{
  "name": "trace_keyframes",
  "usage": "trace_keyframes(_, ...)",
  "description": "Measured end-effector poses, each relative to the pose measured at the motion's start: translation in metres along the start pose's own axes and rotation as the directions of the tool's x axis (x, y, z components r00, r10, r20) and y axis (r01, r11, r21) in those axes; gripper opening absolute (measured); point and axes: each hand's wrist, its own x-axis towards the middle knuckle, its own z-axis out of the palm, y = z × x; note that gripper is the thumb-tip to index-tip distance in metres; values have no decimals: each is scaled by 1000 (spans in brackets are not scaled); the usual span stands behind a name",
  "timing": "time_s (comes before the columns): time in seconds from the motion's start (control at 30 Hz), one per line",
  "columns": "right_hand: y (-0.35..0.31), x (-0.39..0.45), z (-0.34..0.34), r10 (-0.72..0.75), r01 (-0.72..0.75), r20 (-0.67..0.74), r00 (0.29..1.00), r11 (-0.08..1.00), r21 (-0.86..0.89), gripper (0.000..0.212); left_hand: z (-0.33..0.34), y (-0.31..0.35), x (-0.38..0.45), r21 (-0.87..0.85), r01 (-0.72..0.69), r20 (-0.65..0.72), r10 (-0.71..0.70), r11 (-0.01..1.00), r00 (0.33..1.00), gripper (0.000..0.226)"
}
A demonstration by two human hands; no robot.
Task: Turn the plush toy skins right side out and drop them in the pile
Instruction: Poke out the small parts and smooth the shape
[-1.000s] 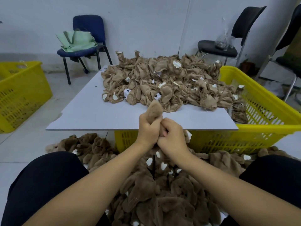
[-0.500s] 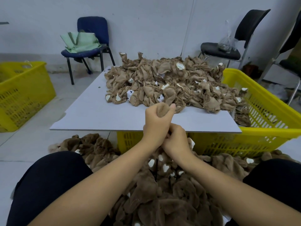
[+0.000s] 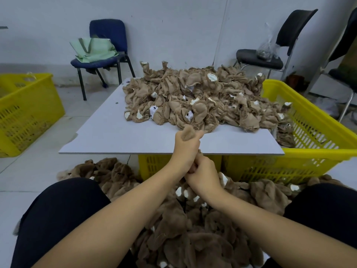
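Observation:
One brown plush toy skin [image 3: 187, 133] is between my hands, and only its furry tip shows above my fist. My left hand [image 3: 185, 147] grips that upper part just in front of the board's near edge. My right hand [image 3: 202, 174] sits lower and grips the skin's hidden lower part. On the grey board [image 3: 116, 132] lies a heap of tan inside-out skins [image 3: 197, 99]. A pile of darker furry skins [image 3: 193, 219] fills the floor between my knees.
The board rests on a yellow crate [image 3: 309, 136]. Another yellow crate [image 3: 25, 111] stands on the floor at the left. A blue chair [image 3: 105, 55] with a green bag [image 3: 92, 49] and a black chair [image 3: 278, 53] stand by the back wall.
My left hand has risen and drawn the skin's tip upward, while my right hand has dropped lower. The two hands are now farther apart along the skin.

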Motion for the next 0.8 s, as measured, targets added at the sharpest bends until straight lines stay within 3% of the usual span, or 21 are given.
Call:
trace_keyframes(0.2, -2, -2, 0, -17, 18, -21, 1000, 999, 52, 37, -5, 10, -5, -165, 8, 75, 4, 986, 997, 57)
trace_keyframes(0.3, -5, 2, -2, -50, 53, -57, 997, 998, 45, 37, -10, 14, -1, -238, 1, 180, 43, 971, 983, 56)
trace_keyframes(0.43, -4, 5, -2, -63, 63, -58, 996, 998, -8, 33, -13, 12, 4, -320, 110, 311, -5, 941, 950, 49)
trace_keyframes(0.53, -1, 5, 1, -41, 39, -51, 998, 998, -43, 37, -14, 8, 9, -306, 144, 380, -18, 941, 925, 52)
trace_keyframes(0.63, 6, 2, 3, -26, 24, -26, 999, 996, -85, 25, -13, 4, 9, -245, 147, 421, -31, 958, 906, 53)
trace_keyframes(0.73, 15, -8, 4, -25, 33, 55, 998, 988, -149, 31, -9, -8, -1, -154, 132, 368, -67, 979, 927, 40)
trace_keyframes(0.8, 17, -10, 3, -9, 20, 70, 998, 985, -170, 37, -7, -13, -4, -116, 139, 330, -93, 984, 939, 43)
